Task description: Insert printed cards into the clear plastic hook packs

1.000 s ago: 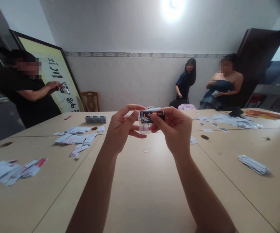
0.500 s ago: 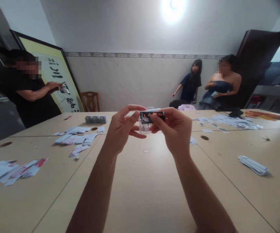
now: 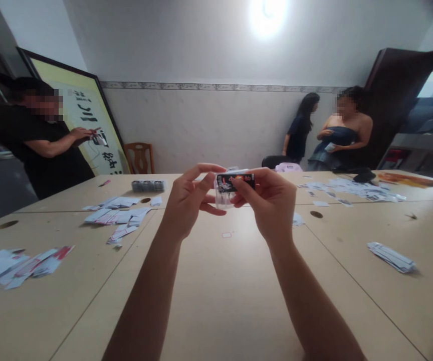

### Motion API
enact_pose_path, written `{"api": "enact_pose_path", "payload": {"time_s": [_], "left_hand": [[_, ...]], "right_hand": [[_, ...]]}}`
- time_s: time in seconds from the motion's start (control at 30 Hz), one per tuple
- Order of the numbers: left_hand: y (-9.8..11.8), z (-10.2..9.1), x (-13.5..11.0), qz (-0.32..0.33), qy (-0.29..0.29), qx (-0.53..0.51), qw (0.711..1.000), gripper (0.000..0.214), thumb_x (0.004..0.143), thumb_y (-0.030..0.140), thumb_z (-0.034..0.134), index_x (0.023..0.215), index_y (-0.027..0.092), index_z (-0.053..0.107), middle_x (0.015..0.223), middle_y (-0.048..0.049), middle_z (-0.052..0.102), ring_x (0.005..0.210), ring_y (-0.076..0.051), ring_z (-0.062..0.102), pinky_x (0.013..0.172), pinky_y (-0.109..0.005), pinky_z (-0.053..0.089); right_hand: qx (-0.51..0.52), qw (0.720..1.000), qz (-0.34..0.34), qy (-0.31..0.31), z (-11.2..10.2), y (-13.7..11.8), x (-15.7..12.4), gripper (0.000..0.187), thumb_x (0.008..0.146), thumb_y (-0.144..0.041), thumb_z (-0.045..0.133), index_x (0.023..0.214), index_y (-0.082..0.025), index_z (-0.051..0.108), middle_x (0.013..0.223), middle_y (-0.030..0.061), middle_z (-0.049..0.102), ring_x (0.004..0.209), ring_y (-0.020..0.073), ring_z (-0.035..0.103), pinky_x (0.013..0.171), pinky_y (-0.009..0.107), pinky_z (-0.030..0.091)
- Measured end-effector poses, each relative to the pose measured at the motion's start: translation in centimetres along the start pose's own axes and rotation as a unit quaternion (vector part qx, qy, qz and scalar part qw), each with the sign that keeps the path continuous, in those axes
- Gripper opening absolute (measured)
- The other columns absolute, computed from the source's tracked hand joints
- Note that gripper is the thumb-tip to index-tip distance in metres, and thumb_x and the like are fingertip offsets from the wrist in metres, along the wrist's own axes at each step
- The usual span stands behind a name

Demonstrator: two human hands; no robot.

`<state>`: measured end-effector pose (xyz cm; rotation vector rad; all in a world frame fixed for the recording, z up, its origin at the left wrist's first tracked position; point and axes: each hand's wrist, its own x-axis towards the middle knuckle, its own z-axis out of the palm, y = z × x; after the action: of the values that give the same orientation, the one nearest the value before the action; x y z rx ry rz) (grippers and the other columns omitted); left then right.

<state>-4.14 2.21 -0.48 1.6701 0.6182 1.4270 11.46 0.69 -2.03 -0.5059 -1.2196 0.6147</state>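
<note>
In front of me, above the table, both hands close around a small clear plastic case (image 3: 222,201). A black printed card or label (image 3: 224,183) with red and white markings shows across its upper front. My left hand (image 3: 185,203) grips the case's left end between thumb and fingers. At the other side, my right hand (image 3: 276,203) presses its thumb on the black label, with its fingers behind and below. Whether the label is fixed to the case or loose, I cannot tell.
Paper piles (image 3: 117,215) lie on the table's left half, with a row of packed small cases (image 3: 148,185) behind them. Scattered slips (image 3: 352,189) and a bundle of strips (image 3: 391,256) are on the right. One person (image 3: 39,145) stands left; two others stand at back right.
My hands and the case stay almost exactly where they were. At the back right, the dark-haired person has turned toward the neighbouring person and drawn an arm in.
</note>
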Motion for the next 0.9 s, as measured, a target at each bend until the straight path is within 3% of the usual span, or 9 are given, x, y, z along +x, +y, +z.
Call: {"api": "enact_pose_path", "payload": {"time_s": [0.53,0.7,0.9], "left_hand": [[0.04,-0.03,-0.01,0.002,-0.005,0.003,1.000,0.027,0.089,0.046,0.072,0.106,0.024,0.069,0.074,0.0012,0.071,0.057,-0.017,0.073,0.051,-0.027,0.066],[0.05,0.07,-0.08,-0.001,0.000,0.016,1.000,0.029,0.091,0.048,0.069,0.108,0.025,0.068,0.063,0.0036,0.065,0.054,-0.017,0.072,0.051,-0.027,0.066],[0.04,0.21,-0.07,0.012,-0.005,0.001,1.000,0.030,0.087,0.045,0.076,0.104,0.023,0.067,0.079,0.0000,0.074,0.063,-0.019,0.076,0.049,-0.026,0.066]], "right_hand": [[-0.003,1.000,-0.005,0.000,0.06,-0.11,-0.05,0.012,0.079,-0.026,0.080,0.078,-0.022,0.070,0.065,-0.0035,0.070,0.050,0.0125,0.067,0.048,0.027,0.060],[-0.008,1.000,-0.003,0.001,0.07,-0.17,-0.09,0.013,0.078,-0.028,0.081,0.077,-0.022,0.069,0.064,-0.0036,0.070,0.050,0.0130,0.068,0.048,0.027,0.060],[0.004,1.000,-0.008,0.002,0.06,0.04,-0.08,0.011,0.079,-0.025,0.081,0.078,-0.021,0.070,0.065,-0.0033,0.070,0.050,0.0124,0.067,0.048,0.026,0.059]]}}
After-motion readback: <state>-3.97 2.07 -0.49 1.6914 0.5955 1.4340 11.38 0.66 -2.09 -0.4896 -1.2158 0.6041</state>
